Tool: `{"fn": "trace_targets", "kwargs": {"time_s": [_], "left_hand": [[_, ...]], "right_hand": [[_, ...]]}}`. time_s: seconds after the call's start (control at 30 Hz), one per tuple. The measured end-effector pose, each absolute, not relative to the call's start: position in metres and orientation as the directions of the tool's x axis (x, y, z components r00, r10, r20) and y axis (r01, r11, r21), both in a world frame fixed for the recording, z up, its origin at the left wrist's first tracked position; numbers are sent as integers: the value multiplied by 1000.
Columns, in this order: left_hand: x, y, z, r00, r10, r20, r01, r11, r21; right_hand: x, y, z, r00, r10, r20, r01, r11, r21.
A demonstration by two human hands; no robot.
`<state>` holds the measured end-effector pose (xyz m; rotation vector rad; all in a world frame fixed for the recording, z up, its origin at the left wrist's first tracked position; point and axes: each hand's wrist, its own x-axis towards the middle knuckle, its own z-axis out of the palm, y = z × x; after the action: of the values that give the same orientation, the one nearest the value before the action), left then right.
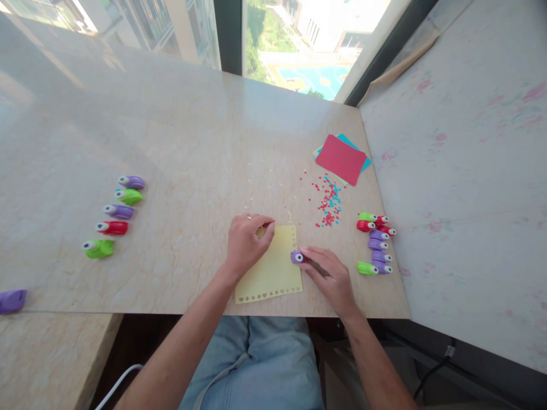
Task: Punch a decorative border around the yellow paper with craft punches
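Note:
A yellow sheet of paper (269, 267) lies near the table's front edge, with small punched shapes along its bottom edge and down part of its right side. My right hand (331, 276) pinches a small purple craft punch (297, 257), which sits at the sheet's right edge with a star mark facing up. Over the sheet's upper left corner is my left hand (250, 239), its thumb and forefinger closed together. What lies between those fingertips, if anything, is too small to tell.
Red and blue confetti (329, 205) is scattered below a stack of coloured cards (342, 159). Several craft punches (378, 245) cluster by the right wall; a row of others (118, 212) stands at left. A purple object (12, 300) lies at the far left edge.

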<state>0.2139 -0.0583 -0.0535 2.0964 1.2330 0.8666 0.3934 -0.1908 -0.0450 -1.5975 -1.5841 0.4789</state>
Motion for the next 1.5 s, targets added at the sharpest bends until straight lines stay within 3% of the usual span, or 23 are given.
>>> {"fn": "trace_targets", "kwargs": {"time_s": [0.57,0.83,1.03,1.5], "left_hand": [[214,-59,-53,367,898,243,534,-417,736],[214,-59,-53,361,903,235,535,-407,741],[214,-59,-53,365,901,233,538,-409,737],[214,-59,-51,378,894,241,534,-423,732]], "right_hand": [[394,-192,-49,149,957,249,650,96,-754],[395,-195,-44,352,936,1,438,-164,-884],[390,-190,-30,372,917,-142,406,-299,-863],[387,-186,-34,257,964,-74,564,-212,-798]]}}
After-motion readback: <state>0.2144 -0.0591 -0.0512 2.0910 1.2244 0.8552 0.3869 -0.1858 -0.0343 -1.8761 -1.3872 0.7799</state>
